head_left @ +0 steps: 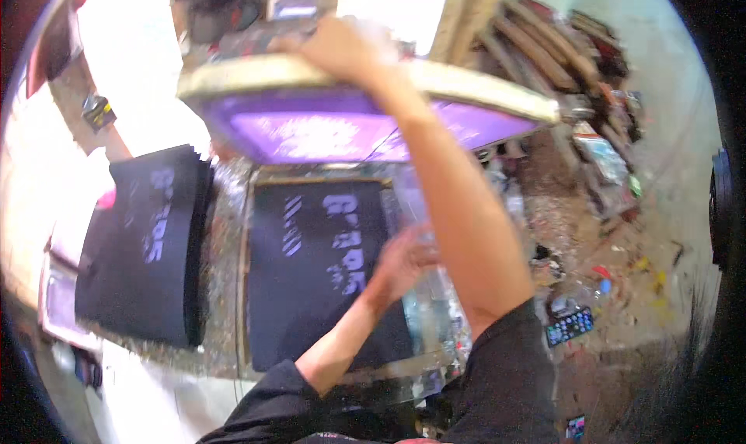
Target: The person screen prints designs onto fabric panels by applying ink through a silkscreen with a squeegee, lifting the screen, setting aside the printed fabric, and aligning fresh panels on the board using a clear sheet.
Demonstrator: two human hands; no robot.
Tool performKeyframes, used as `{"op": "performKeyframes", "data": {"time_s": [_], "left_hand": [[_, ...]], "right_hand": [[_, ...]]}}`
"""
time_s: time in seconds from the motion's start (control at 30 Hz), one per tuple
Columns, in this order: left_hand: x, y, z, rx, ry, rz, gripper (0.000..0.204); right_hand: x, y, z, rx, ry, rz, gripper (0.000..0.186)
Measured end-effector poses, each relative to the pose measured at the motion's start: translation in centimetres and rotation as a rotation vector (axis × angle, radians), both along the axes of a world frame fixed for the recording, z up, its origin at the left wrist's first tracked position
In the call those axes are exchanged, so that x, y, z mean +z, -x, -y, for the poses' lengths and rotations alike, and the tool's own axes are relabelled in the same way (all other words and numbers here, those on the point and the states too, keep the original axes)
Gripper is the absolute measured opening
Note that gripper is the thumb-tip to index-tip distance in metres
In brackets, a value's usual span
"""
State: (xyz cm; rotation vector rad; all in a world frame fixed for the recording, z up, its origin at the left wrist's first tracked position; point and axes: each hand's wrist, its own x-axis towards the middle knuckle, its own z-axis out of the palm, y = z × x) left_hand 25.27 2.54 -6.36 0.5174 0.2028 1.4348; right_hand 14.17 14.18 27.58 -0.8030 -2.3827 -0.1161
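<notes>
A screen-printing frame (482, 88) with pale wooden edges and a purple mesh stands tilted up at the far side of the work board. My right hand (338, 52) is closed over its top edge, with the arm reaching across the mesh. Below the frame, a black sheet (291, 304) with pale lettering and small marks lies flat on the board. My left hand (406, 259) is over the sheet's right edge, somewhat blurred, its fingers apart and pointing right. Whether it touches the sheet I cannot tell.
A thick stack of black printed sheets (140, 250) sits on the left. Wooden pieces (536, 48) are piled at the far right. A dark device with several buttons (569, 327) lies on the stained right-hand surface. A small black box (99, 113) is at the far left.
</notes>
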Motion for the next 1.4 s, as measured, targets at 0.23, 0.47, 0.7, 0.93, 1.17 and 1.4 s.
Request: {"op": "performKeyframes", "data": {"time_s": [0.23, 0.47, 0.7, 0.93, 1.17, 1.4], "left_hand": [[13.1, 11.1, 12.9, 1.02, 0.106, -0.491, 0.051], [10.3, 11.7, 22.4, 0.928, 0.338, -0.507, 0.054], [-2.0, 11.3, 27.2, 0.734, 0.536, -0.313, 0.039], [-2.4, 10.3, 26.4, 0.716, 0.71, -0.43, 0.034], [-1.1, 13.1, 27.1, 0.227, 0.958, -0.776, 0.038], [7.9, 17.9, 13.9, 1.104, -0.126, -2.581, 0.067]], "right_hand": [[-5.0, -7.3, 10.7, -0.001, -0.074, -0.04, 0.071], [-18.5, -12.4, 19.1, 0.038, -0.092, -0.106, 0.054], [-27.0, -11.1, 17.6, 0.271, 0.487, 0.459, 0.032], [-30.6, -14.5, 17.2, 0.341, 0.256, 0.273, 0.026], [-35.2, -3.1, -1.7, 0.168, -0.28, 0.207, 0.015], [-31.6, -8.0, 6.2, 0.201, 0.181, 0.398, 0.028]]}}
